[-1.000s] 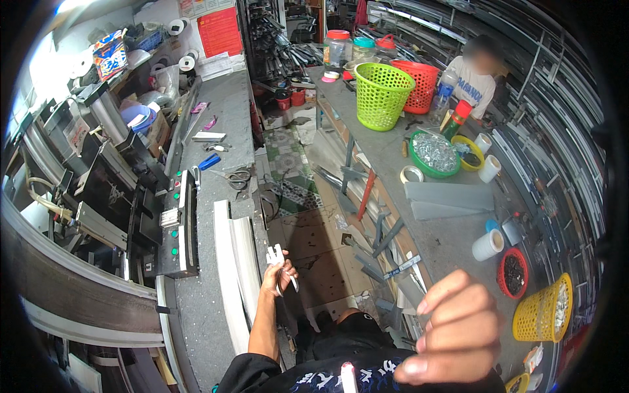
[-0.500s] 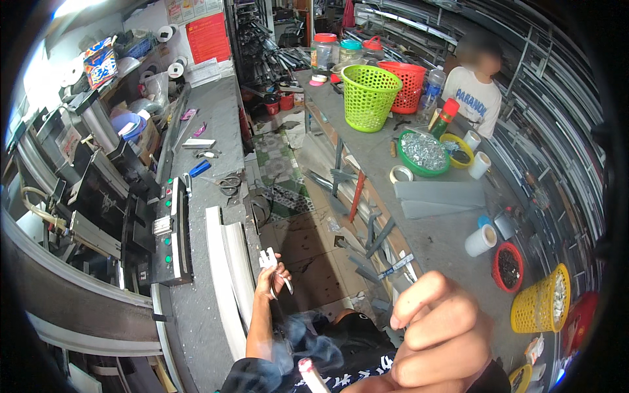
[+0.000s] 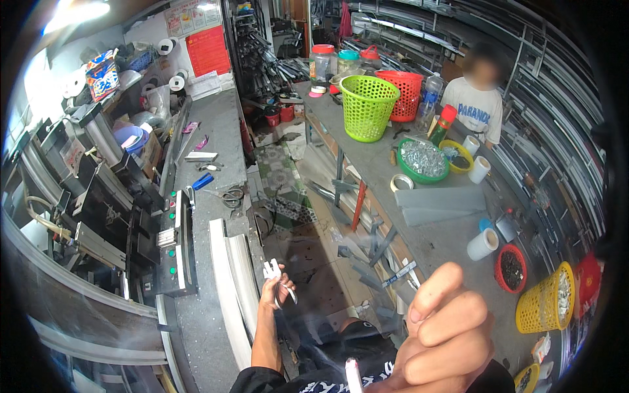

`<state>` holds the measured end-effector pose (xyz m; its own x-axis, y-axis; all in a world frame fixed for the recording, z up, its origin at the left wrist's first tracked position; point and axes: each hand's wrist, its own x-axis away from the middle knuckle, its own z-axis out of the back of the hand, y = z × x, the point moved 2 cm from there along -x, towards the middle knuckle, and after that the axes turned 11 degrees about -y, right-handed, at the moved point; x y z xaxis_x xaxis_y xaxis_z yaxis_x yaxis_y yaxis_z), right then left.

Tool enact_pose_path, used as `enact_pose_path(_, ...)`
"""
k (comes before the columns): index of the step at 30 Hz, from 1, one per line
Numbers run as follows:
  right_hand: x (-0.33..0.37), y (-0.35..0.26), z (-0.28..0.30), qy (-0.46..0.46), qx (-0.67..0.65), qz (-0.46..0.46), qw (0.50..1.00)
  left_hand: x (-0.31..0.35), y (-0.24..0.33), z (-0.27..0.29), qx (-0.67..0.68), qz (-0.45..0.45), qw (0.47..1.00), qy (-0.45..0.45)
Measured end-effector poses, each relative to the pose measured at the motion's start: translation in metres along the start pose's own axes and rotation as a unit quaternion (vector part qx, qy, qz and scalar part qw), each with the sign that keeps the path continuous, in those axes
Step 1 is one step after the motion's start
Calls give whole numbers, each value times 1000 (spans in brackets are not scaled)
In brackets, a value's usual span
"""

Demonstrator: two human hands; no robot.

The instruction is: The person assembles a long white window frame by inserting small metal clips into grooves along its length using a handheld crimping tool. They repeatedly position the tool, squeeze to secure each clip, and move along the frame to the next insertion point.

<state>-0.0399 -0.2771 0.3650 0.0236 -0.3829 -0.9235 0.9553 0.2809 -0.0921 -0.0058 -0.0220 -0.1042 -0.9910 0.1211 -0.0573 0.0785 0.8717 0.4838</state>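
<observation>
My left hand (image 3: 278, 289), low at the centre beside the left bench, is closed around a small white piece (image 3: 271, 269) with prongs on top. Thin curved white parts of the piece hang below my fingers; its kind is unclear. Large and close at the lower right, my right hand (image 3: 449, 327) is curled with its fingers folded in. A lit cigarette (image 3: 354, 376) points up at the bottom edge next to this hand, seemingly held by it; the cigarette's lower end is cut off. Faint smoke hangs about my forearm.
Long white profiles (image 3: 229, 288) lie on the left bench (image 3: 196, 321) near scissors (image 3: 230, 196) and a button-panelled machine (image 3: 177, 249). The right table holds a green basket (image 3: 369, 111), a bowl of metal parts (image 3: 422, 160), grey sheets (image 3: 439, 204) and a yellow basket (image 3: 544, 308). A person (image 3: 475, 98) is beyond it.
The cigarette has shifted right in view, and the smoke has thinned. My right hand has moved slightly up and right. My left hand keeps its hold, slightly lower in view. The view has tilted slightly.
</observation>
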Motion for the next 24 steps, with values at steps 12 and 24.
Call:
enact_pose_path(12, 2, 1, 2, 8, -4, 4, 1000, 1, -1, 0, 16, -7, 1000, -6)
enact_pose_path(24, 20, 13, 16, -28, 29, -17, 999, 2, -2, 9, 7, -5, 1000, 3)
